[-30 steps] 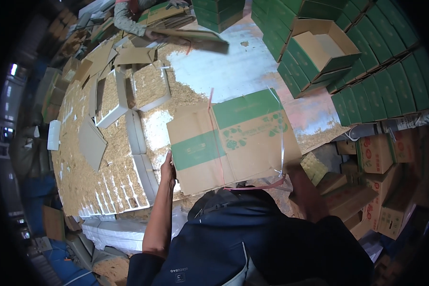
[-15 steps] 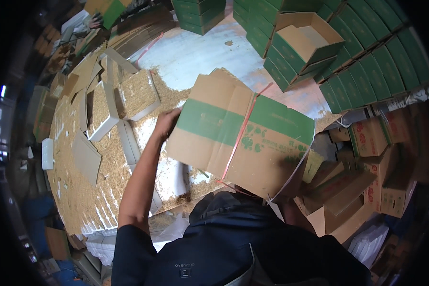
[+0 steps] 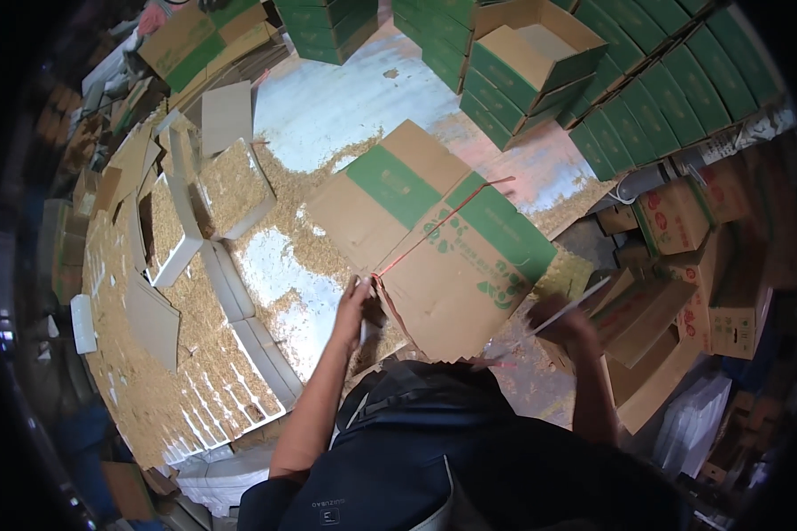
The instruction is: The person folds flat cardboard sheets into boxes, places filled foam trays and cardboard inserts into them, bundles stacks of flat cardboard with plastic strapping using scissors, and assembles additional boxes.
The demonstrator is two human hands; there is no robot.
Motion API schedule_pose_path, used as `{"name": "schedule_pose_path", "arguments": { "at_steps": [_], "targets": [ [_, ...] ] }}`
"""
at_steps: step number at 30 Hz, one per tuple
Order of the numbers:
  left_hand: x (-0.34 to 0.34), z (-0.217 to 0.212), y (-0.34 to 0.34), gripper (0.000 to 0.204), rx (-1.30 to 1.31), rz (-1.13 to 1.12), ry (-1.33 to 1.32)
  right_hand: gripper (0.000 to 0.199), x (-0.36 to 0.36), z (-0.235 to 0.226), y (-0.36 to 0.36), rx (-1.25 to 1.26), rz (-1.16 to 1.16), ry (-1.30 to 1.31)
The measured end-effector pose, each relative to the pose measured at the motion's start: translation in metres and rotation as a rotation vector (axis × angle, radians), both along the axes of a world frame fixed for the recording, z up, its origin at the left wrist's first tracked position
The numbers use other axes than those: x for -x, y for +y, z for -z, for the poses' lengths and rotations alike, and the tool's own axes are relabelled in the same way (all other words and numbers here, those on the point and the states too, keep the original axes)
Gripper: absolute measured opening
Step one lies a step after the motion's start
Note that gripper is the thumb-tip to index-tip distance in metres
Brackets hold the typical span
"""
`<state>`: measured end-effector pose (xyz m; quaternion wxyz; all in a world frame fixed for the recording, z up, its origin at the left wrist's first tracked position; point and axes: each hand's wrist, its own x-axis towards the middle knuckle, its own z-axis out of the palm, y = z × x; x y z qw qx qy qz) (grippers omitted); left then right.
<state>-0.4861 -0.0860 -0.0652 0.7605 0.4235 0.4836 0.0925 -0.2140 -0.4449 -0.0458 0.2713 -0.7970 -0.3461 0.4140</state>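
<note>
Cardboard bundle is jutting over the bench's near edge, looking stiff, weighty and best held by opposite edges, not its red strap, as the left hand is gripping its left edge and blur is hiding the right hand's state.

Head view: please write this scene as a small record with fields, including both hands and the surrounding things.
Centre: flat brown-and-green cardboard piece, thin red strap across it
Left hand: at the cardboard's lower-left edge, by the strap; grip unclear
Right hand: blurred, right of the cardboard, at a thin pale strip; grip unclear
Left side: white-walled rectangular tray, loose brown shredded material
Upper right: stacked green cardboard boxes
Right side: brown cardboard cartons with red print
</note>
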Motion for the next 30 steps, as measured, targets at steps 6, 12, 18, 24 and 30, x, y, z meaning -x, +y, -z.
{"name": "schedule_pose_path", "arguments": {
  "at_steps": [6,12,18,24,30],
  "targets": [
    [-0.023,-0.022,-0.018,0.076,-0.058,-0.095,0.029,0.037,-0.159,-0.019,0.119,-0.497,0.497,-0.121],
    [-0.034,-0.012,-0.023,0.101,0.064,-0.058,0.032,0.042,-0.137,0.091,0.156,-0.022,0.244,0.293],
    [-0.039,-0.019,0.017,0.079,0.166,-0.095,-0.122,0.042,-0.009,0.014,0.16,-0.355,0.612,0.81],
    [-0.029,-0.016,0.156,0.063,-0.256,0.342,0.016,0.04,0.164,0.076,0.178,-0.272,0.664,0.598],
    [-0.019,-0.05,0.165,0.051,-0.813,0.546,0.231,0.029,0.101,0.037,0.17,-0.138,-0.492,0.434]
  ]
}}
